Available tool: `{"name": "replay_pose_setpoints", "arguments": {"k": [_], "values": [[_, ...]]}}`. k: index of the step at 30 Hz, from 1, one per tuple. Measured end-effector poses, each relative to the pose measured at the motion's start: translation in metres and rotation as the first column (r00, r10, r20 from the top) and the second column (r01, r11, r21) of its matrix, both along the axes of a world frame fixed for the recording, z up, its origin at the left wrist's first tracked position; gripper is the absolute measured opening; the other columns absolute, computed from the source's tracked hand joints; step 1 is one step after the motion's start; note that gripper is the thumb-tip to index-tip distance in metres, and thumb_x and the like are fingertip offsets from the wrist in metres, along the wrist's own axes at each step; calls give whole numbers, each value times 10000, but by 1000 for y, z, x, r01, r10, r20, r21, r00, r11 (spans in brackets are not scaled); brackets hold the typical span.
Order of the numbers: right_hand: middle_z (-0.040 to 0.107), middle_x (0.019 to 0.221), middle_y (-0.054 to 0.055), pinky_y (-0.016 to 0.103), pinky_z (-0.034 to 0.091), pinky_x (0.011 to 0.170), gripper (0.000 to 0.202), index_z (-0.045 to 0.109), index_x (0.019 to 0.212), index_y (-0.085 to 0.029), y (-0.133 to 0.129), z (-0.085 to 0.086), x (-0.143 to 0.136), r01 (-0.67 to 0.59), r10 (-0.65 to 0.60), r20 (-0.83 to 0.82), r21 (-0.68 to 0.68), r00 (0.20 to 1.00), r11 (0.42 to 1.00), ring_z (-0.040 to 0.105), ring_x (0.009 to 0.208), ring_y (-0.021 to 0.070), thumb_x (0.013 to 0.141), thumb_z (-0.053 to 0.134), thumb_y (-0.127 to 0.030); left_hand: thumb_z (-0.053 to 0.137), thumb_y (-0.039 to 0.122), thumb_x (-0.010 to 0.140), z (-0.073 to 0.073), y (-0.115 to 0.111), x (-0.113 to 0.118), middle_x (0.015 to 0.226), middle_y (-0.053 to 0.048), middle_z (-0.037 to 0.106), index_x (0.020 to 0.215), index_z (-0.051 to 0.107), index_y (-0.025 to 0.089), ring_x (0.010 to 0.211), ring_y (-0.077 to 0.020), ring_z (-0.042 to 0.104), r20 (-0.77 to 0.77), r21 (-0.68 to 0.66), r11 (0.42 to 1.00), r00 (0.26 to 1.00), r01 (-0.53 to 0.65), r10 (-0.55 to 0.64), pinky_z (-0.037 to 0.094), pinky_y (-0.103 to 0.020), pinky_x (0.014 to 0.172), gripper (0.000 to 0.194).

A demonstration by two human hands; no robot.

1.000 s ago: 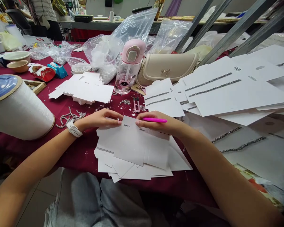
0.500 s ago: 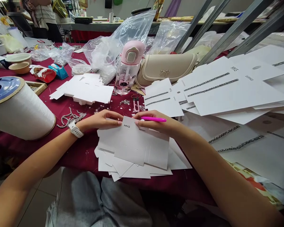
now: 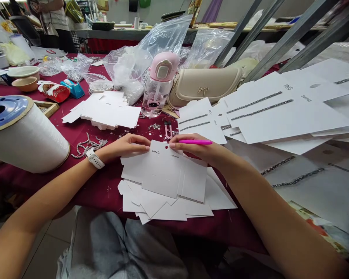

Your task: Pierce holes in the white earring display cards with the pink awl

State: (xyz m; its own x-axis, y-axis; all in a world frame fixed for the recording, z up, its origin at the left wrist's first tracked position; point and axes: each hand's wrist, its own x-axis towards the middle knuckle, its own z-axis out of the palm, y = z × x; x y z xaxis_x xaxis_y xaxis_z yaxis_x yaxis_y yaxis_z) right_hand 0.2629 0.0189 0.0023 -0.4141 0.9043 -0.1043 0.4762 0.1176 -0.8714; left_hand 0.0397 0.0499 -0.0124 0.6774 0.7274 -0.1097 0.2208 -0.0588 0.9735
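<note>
A white card [image 3: 163, 170] printed "MNG", with a small round hole near its top edge, lies over a loose pile of white cards [image 3: 192, 184] in front of me. My left hand [image 3: 130, 145] pinches the card's upper left corner between thumb and fingers. My right hand [image 3: 196, 149] holds a bright pink pen-like tool [image 3: 195, 142] across its fingers. Its thumb and fingertips are near the card's upper right edge, beside the hole. The tip of the tool is hidden by the fingers.
A large thread spool [image 3: 26, 133] stands at left, near silver chains [image 3: 88, 146]. Behind are stacked cards [image 3: 110, 110], a pink-lidded bottle [image 3: 158, 85] and a beige bag [image 3: 205, 87]. Cards with chains [image 3: 293, 116] spread right, below metal bars [image 3: 279, 35]. A person [image 3: 56, 23] stands far back.
My right hand has shifted slightly right with the pink tool, uncovering the card's hole and the small print. My left hand still grips the corner.
</note>
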Motion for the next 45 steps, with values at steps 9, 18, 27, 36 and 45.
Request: {"name": "replay_pose_setpoints", "arguments": {"k": [9,18,27,36,45], "values": [[575,670,25,308,401,653,360,584,622,-222,-7,-2,-12,549,-385,-421,398,821,735,529,657,154,797,416,-487,584,276,695,-2,7,-5,859,-17,610,794,636,158,755,-102,532,-8,25,985,985,-171,172,399,-191,673,162],[347,350,-16,260,244,383,545,305,349,-195,-12,-32,-53,273,-393,-655,-283,645,919,343,351,90,780,438,-502,609,229,662,-4,13,-8,616,24,554,867,578,158,465,-59,457,-174,-164,982,983,-92,63,309,-160,413,220],[344,330,-22,248,230,365,482,311,364,-194,-14,-38,-58,344,-437,-561,-269,703,899,330,329,78,794,434,-372,593,267,694,-5,13,-4,596,32,520,900,554,144,432,-53,430,-220,-130,989,974,-77,47,305,-161,393,243],[331,344,-39,222,282,382,447,301,381,-185,-12,-44,-57,367,-432,-543,-231,720,901,346,336,61,800,403,-301,567,254,732,-3,10,-6,523,74,420,914,539,138,398,-27,359,-222,-118,991,974,-62,35,268,-140,376,217],[327,345,-42,227,268,379,431,313,386,-188,-13,-46,-60,370,-415,-560,-199,717,908,326,339,62,802,394,-267,543,189,758,3,6,-3,460,98,349,884,530,130,363,-16,302,-192,-152,986,980,-74,44,231,-127,354,139]]}}
